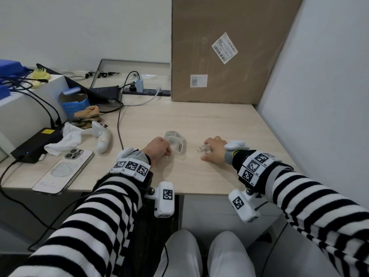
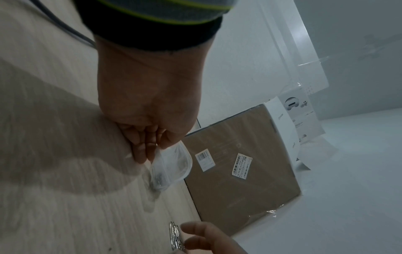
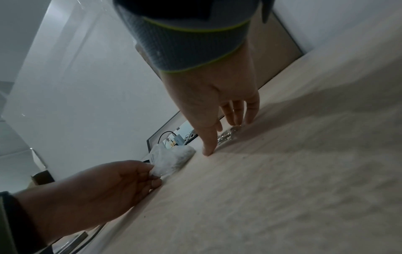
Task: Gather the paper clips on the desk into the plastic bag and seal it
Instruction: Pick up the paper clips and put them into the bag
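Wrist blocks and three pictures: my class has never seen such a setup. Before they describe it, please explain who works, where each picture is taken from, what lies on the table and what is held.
No machine here: a person works with two bare hands. The white block strapped under each wrist is a camera. The wide picture comes from a head camera looking down; the other two look along each hand. On the pale wooden table lie a small pile of silver metal paper clips and a small clear plastic bag. The left hand pinches the bag's edge. The right hand rests its fingers on the clips, gripping nothing visible. Behind stands a large brown cardboard box.
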### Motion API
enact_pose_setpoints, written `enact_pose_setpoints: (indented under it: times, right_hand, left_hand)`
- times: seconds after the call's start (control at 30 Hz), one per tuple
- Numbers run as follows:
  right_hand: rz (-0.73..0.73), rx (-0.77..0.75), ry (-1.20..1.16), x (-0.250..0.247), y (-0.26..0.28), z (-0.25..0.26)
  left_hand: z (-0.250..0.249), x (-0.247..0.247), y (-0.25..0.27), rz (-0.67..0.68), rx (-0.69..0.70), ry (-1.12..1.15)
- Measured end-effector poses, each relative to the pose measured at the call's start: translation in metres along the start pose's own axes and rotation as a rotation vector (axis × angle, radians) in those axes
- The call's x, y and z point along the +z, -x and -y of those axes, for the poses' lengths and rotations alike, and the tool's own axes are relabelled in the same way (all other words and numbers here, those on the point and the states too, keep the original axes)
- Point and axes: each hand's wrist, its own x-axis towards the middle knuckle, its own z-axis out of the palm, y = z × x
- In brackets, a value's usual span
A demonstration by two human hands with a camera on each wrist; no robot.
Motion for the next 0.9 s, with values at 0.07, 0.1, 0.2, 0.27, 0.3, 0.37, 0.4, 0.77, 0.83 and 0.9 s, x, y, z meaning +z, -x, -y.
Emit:
enact_pose_setpoints:
  times: [0.07, 0.1, 0.2, 0.27, 0.3, 0.37, 0.4, 0.77, 0.83, 0.9]
  right_hand:
    - [-0.004, 0.007, -0.012, 0.000, -0.004, 0.007]
    - [-0.003, 0.013, -0.010, 0.000, -0.005, 0.011]
    - [-0.007, 0.059, 0.025, -0.003, -0.011, 0.023]
    - [0.002, 0.071, 0.026, -0.003, -0.016, 0.025]
    - [-0.010, 0.071, 0.011, -0.003, -0.017, 0.024]
    - [-0.002, 0.047, 0.008, -0.002, -0.022, 0.021]
    - [-0.005, 0.031, -0.003, -0.002, -0.022, 0.020]
    - [0.005, -0.029, 0.053, -0.007, -0.018, 0.019]
    - [0.002, -0.015, 0.020, -0.010, -0.017, 0.019]
    - [0.004, 0.011, -0.034, -0.011, -0.017, 0.019]
  left_hand:
    - [0.000, 0.000, 0.000, 0.002, 0.008, -0.004]
    - [0.000, 0.000, 0.000, 0.003, 0.008, -0.005]
    - [0.000, 0.000, 0.000, 0.006, 0.011, -0.008]
    - [-0.001, 0.000, 0.002, 0.007, 0.015, -0.010]
    - [-0.001, 0.000, 0.002, 0.005, 0.019, -0.015]
    - [-0.001, 0.000, 0.002, 0.004, 0.023, -0.020]
    - [-0.002, 0.000, 0.003, 0.007, 0.023, -0.018]
    - [-0.007, 0.000, 0.011, 0.008, 0.002, -0.006]
    - [-0.008, 0.000, 0.013, 0.007, 0.001, -0.008]
    - [-0.009, 0.000, 0.015, 0.004, 0.000, -0.003]
